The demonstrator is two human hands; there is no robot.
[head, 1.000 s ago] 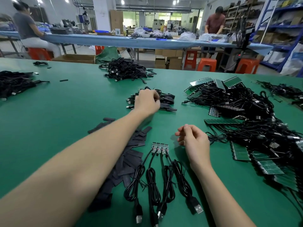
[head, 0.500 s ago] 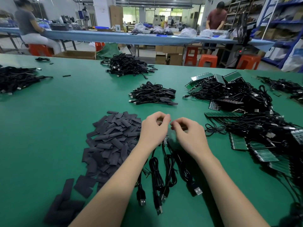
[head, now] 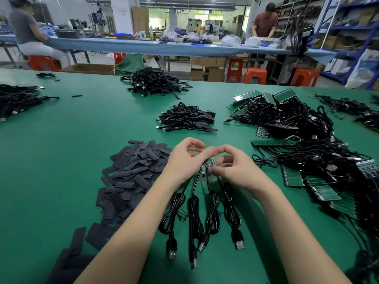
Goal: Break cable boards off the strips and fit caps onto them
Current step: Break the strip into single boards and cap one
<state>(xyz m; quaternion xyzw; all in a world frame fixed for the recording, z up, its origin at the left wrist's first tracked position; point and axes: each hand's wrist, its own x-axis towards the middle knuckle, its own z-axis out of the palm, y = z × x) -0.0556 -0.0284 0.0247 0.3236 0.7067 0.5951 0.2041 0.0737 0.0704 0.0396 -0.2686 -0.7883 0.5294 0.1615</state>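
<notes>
Hiding most of the small strip of cable boards [head: 207,166], the left hand [head: 184,160] and the right hand [head: 235,167] meet over it, fingers curled and pinching it from either side; only a sliver of green board and a few solder points show between the palms, and motion blur smears the right fingertips [head: 215,171], so which board each finger touches cannot be told. Four black cables [head: 205,214] run from the strip toward the person, their coils and USB plugs lying in plain sight on the green desk [head: 51,160].

Just left of the strip lies a heap of flat black caps [head: 131,175]; its near end is cut off by the left forearm and the lower frame edge. Right of the strip, a large tangle of cables and green board strips [head: 320,160] sprawls to the frame's right edge, individual pieces hard to separate. Beyond the strip sits a small pile of finished cables [head: 186,117], with a bigger pile [head: 155,82] farther back near the desk's far edge. Another dark heap [head: 16,99] is cropped at the left edge.

Bare desk surface stretches far left of the caps and between the strip and the small pile.
</notes>
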